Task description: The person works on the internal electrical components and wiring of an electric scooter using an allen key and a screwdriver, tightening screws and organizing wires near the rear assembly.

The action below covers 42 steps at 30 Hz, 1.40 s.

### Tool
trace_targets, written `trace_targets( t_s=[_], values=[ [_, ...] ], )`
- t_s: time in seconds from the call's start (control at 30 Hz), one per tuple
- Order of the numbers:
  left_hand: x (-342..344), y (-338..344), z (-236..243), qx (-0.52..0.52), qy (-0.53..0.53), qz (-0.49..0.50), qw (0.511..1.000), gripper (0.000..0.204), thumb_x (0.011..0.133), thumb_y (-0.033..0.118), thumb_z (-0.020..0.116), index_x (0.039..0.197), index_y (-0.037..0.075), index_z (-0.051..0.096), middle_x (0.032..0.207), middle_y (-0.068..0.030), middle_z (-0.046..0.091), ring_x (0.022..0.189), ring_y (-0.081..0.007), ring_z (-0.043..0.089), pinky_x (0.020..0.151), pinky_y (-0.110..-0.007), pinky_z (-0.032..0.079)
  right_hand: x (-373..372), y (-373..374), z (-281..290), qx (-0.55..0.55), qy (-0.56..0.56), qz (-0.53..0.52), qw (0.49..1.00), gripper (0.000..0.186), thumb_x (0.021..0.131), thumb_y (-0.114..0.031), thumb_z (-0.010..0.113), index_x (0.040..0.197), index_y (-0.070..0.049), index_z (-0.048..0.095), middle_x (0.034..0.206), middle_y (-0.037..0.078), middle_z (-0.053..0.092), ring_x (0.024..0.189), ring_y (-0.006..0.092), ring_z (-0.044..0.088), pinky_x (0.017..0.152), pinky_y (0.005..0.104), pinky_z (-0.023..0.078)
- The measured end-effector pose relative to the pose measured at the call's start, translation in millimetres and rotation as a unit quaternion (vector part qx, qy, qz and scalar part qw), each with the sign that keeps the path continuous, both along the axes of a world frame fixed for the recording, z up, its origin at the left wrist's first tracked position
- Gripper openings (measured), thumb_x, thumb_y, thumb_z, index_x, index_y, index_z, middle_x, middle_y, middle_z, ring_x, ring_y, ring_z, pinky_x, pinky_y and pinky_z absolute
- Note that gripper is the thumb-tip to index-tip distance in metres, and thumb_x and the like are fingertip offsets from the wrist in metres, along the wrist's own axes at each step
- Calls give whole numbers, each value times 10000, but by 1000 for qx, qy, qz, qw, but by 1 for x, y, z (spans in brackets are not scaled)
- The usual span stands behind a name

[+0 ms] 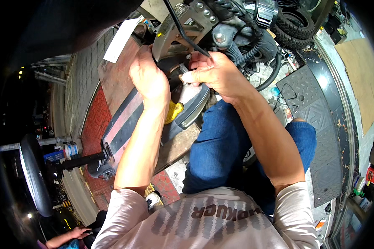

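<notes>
My left hand (pixel 150 81) reaches against the side of a grey metal frame arm (pixel 164 39) on an electric scooter. Its fingers are hidden behind that part. My right hand (pixel 216 74) is closed, thumb pressed toward curled fingers, just right of the opening at the end of the scooter's deck (pixel 129 114). A small metal piece (pixel 183 68) shows by the thumb tip; whether it is gripped I cannot make out. A black cable (pixel 183 31) runs down to the right hand's knuckles. A yellow object (pixel 174 112) lies on the deck between my forearms.
A coil spring (pixel 232 52) and a wheel stand right of the frame, with stacked tyres (pixel 295 25) beyond. A black ramp mat (pixel 307 99) lies at right, cardboard (pixel 359 79) further out. Another wheel (pixel 33 174) is at left. Another person's hand (pixel 79 232) shows at lower left.
</notes>
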State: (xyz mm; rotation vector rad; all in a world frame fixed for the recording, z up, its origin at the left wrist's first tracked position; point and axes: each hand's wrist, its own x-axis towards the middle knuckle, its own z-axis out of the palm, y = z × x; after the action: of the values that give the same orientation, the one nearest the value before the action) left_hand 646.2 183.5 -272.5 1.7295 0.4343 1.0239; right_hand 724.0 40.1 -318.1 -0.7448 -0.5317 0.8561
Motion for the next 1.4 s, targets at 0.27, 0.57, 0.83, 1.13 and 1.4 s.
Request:
trace_targets(
  t_s=[0.27, 0.57, 0.83, 1.13, 1.4],
  values=[
    [-1, 10, -5, 51, 16, -5, 999, 342, 1063, 152, 446, 1027, -78, 696, 936, -154, 723, 865, -225, 664, 828, -341, 516, -1, -5, 7, -47, 11, -11, 999, 467, 813, 62, 797, 1251, 36, 635, 1043, 85, 711, 826, 132, 656, 701, 289, 541],
    [-1, 10, -6, 27, 9, -1, 1000, 335, 1057, 149, 446, 1035, -70, 698, 946, -176, 726, 876, -244, 676, 833, -346, 519, 6, -10, 16, -116, -22, 36, 992, 427, 828, 12, 803, 1230, 36, 661, 983, 47, 717, 720, 104, 604, 663, 263, 509],
    [1, 10, -7, 3, -1, -8, 1000, 367, 1070, 214, 461, 1029, -59, 702, 937, -129, 725, 864, -192, 662, 834, -324, 519, -4, -4, 6, -61, 13, -20, 998, 445, 795, -91, 871, 1181, -5, 669, 967, 31, 703, 794, 97, 630, 650, 228, 464],
    [-1, 1, 0, -39, -9, -18, 999, 383, 1077, 248, 471, 1005, -42, 709, 920, -95, 717, 836, -152, 648, 816, -294, 518, -6, -1, 2, -31, 38, -27, 998, 438, 821, 68, 779, 1240, 19, 660, 1105, 82, 729, 906, 140, 679, 765, 287, 546],
    [1, 4, -2, -55, -9, -26, 998, 373, 1067, 233, 468, 1011, -48, 708, 929, -106, 726, 842, -169, 661, 817, -298, 521, -4, -5, 6, -37, 8, -36, 999, 469, 789, -34, 850, 1221, -11, 668, 1070, 16, 728, 806, 76, 654, 573, 201, 407]
  ],
)
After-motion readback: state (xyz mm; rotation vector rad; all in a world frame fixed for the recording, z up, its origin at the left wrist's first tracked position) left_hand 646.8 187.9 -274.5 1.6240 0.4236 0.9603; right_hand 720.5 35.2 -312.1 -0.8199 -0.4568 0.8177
